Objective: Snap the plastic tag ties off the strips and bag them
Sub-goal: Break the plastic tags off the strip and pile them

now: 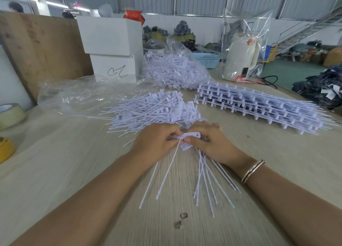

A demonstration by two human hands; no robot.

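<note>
Two hands meet over the bench: the left hand (157, 140) pinches one tie (162, 175) at its head, and the right hand (207, 140) grips the strip (192, 135) with its remaining ties. The tails run lengthwise toward the person, so I judge the snap goes sideways; the loose pile (157, 108) lies just beyond both hands, the bag (83, 95) farther left.

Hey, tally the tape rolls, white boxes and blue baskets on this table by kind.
Tape rolls: 2, one pale, one yellow
White boxes: 2, stacked
Blue baskets: 1
Total: 5
</note>
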